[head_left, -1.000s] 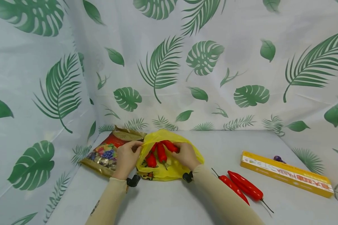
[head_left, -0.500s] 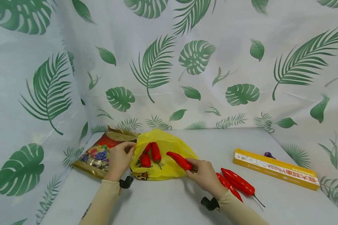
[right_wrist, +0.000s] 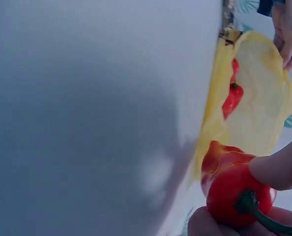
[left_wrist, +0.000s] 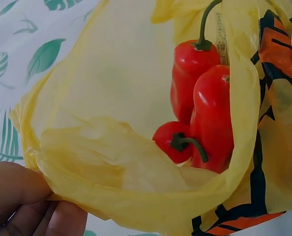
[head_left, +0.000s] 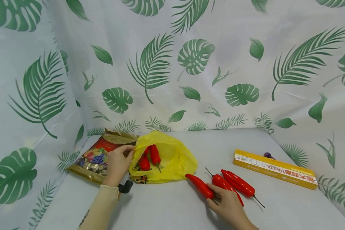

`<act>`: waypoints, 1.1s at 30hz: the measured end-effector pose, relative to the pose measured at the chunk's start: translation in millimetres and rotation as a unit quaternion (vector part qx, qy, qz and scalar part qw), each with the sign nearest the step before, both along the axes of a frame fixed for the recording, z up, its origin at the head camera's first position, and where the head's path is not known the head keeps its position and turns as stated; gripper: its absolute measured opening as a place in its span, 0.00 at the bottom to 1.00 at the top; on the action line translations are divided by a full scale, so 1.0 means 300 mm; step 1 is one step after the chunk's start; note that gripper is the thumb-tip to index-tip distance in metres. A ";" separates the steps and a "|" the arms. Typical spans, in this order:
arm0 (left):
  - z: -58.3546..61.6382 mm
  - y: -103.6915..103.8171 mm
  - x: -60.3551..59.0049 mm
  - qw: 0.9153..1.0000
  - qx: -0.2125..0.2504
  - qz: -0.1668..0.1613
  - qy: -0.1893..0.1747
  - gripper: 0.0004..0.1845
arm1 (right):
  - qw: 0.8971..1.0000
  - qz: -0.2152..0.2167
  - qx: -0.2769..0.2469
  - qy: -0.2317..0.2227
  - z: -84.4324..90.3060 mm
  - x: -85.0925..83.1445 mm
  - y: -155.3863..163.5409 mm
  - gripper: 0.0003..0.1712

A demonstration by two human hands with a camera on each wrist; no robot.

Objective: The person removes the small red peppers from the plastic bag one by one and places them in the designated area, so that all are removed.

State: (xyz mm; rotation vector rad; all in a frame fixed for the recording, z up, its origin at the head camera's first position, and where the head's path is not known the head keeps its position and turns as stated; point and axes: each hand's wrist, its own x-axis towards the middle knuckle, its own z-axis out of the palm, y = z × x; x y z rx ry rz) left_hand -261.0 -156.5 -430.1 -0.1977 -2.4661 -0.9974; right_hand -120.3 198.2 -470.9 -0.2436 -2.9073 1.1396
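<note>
The left hand [head_left: 117,165] pinches the rim of a yellow plastic bag [head_left: 172,158] between thumb and fingers [left_wrist: 18,189], holding its mouth open at about nine o'clock of the bag; the left wrist view shows the film gathered under the thumb. Inside the bag lie three red peppers [head_left: 149,157], packed together with their dark stems showing, one stem curling up toward twelve o'clock in the left wrist view. The bag rests on the grey desk [head_left: 166,210] and touches a red and gold snack pouch [head_left: 99,156] that lies just beyond it at nine o'clock, partly under the left hand. The right hand [head_left: 228,207] grips a red pepper [head_left: 200,187] at its stem end, fingers curled round it, the pepper's tip pointing toward ten o'clock at the bag and lying close to the bag's edge; whether it rests on the desk or is held just above it cannot be told. The right wrist view shows a fingertip [right_wrist: 278,169] and thumb closed on the pepper beside its green stem. Just beside this pepper at three o'clock lie two more red peppers [head_left: 237,185] side by side on the desk, the nearer one partly hidden by the right hand. Farther toward three o'clock, well apart, lies a long yellow box [head_left: 274,169] with a small purple object [head_left: 267,155] behind it.
</note>
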 end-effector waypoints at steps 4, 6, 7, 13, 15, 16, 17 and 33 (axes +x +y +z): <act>0.002 -0.001 0.000 1.000 0.002 0.003 0.004 0.07 | 1.000 -0.012 0.004 -0.027 -0.013 0.036 0.038 0.36; 0.003 -0.001 -0.001 1.000 0.001 0.003 0.006 0.07 | 0.999 -0.013 0.012 -0.033 -0.015 0.046 0.056 0.37; 0.004 -0.001 0.000 1.000 0.001 0.004 0.006 0.07 | 0.999 -0.012 0.018 -0.035 -0.015 0.049 0.065 0.38; 0.004 0.001 0.003 1.000 -0.002 0.000 0.007 0.07 | 0.997 -0.005 0.060 -0.049 -0.011 0.066 0.118 0.39; 0.003 0.002 0.004 1.000 -0.001 -0.003 0.006 0.07 | 0.996 -0.002 0.076 -0.048 -0.012 0.070 0.134 0.40; 0.003 0.003 0.004 1.000 -0.001 -0.005 0.006 0.07 | 0.995 0.001 0.083 -0.047 -0.013 0.071 0.141 0.41; 0.003 0.004 0.005 1.000 0.000 -0.006 0.005 0.08 | 0.995 0.004 0.089 -0.045 -0.015 0.071 0.148 0.41; 0.002 -0.001 0.001 1.000 0.007 -0.007 0.002 0.08 | 0.995 0.000 0.095 -0.035 0.008 0.059 0.158 0.45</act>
